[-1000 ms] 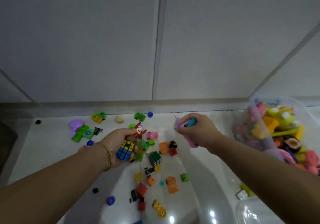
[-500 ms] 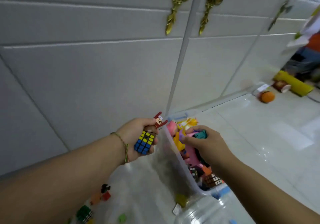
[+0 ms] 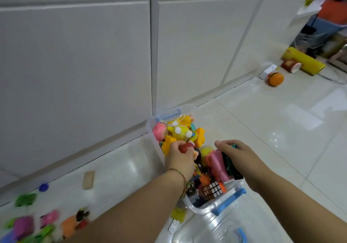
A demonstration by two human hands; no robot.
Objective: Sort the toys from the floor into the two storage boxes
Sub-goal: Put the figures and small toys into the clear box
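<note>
Both hands hang over the clear storage box (image 3: 150, 130), which stands on the floor (image 3: 262, 130) close against the cabinet doors (image 3: 75, 64). It is heaped with soft figures and a puzzle cube (image 3: 212, 189). The left hand (image 3: 180, 158) curls its fingers round a small red figure (image 3: 186, 146), held low over the heap near the box's left wall, apparently so the figure can drop without bouncing out. The right hand (image 3: 238, 156) is over the box's right rim, fingers bent, pinching a teal toy (image 3: 234, 146). Whether the pink toy (image 3: 216, 164) beside its palm is also in that grip I cannot tell. A second clear container (image 3: 206, 229) lies just beside the box's near end, likely meant for the other kind of toy. Loose toys (image 3: 50, 222) lie on the floor to the near left, so the sorting looks only partway done.
</note>
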